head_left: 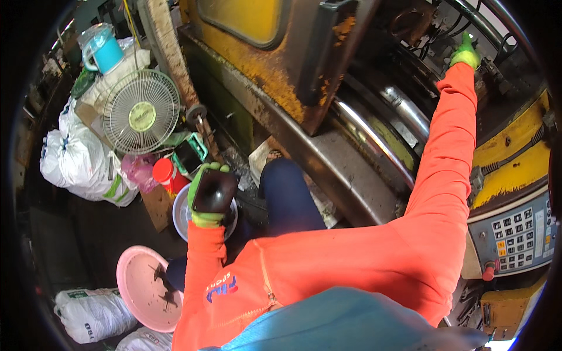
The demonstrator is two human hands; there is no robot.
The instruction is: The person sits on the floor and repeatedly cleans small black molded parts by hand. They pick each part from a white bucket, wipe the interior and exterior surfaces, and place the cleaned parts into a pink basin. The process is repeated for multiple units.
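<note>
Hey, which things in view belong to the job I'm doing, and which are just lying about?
Likely part of the job:
Dark square part, held in your left grip
Machine, where your right grip is

Apparently just lying about:
Fan
Blue jug
White bags
Red tub

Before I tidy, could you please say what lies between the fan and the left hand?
The head view shows a red container and a green-framed item between fan and left hand.
</note>
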